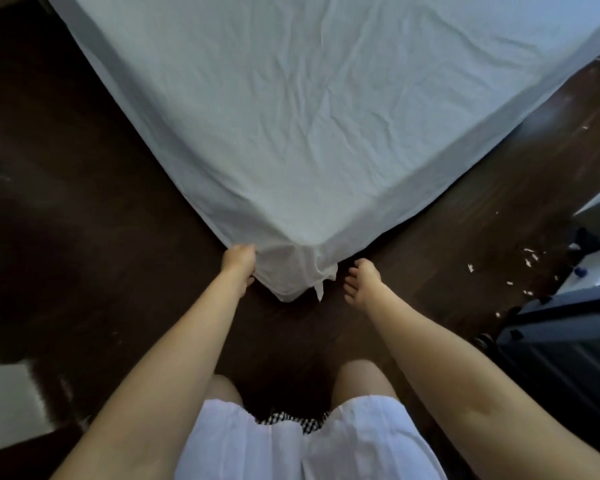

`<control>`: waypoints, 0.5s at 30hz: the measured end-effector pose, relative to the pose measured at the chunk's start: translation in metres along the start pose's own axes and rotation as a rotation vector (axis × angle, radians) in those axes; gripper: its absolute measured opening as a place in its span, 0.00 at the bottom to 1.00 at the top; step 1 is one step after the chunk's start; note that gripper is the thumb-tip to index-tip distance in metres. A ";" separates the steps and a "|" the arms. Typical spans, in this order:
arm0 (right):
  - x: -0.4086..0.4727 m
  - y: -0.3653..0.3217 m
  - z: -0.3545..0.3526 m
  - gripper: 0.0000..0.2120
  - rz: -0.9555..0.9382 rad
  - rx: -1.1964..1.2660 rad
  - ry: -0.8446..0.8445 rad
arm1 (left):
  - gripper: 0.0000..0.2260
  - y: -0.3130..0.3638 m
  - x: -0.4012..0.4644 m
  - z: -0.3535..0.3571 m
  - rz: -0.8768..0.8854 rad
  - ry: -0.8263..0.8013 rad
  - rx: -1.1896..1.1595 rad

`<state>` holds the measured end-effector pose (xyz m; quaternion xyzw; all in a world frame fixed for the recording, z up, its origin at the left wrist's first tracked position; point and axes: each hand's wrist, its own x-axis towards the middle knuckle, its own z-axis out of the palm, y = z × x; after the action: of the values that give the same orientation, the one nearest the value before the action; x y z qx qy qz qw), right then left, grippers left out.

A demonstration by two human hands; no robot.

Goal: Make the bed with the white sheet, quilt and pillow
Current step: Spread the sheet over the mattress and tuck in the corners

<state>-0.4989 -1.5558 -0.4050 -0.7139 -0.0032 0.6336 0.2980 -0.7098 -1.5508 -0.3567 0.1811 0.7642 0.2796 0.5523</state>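
We stand at a bed corner where the white sheet (pixel 291 116) lies spread over the mattress. Our left hand (pixel 239 259) pinches its hanging corner, probably to tuck it; our right hand (pixel 362 282) hovers beside, fingers relaxed, holding nothing.

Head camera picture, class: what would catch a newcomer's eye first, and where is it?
The wrinkled white sheet fills the upper middle, draped over a bed corner that points toward the viewer. At that corner, the left hand grips the hanging fabric, while the right hand hovers beside it, fingers spread, touching nothing. Dark wooden floor surrounds the bed.
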 end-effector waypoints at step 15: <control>-0.323 -0.248 0.066 0.16 -0.509 -0.801 -0.155 | 0.18 0.316 -0.237 -0.079 0.455 -0.217 0.501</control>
<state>-0.5296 -1.4476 -0.0084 -0.6998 -0.4439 0.5408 0.1440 -0.7175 -1.4623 0.0360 0.5051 0.6860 0.1784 0.4923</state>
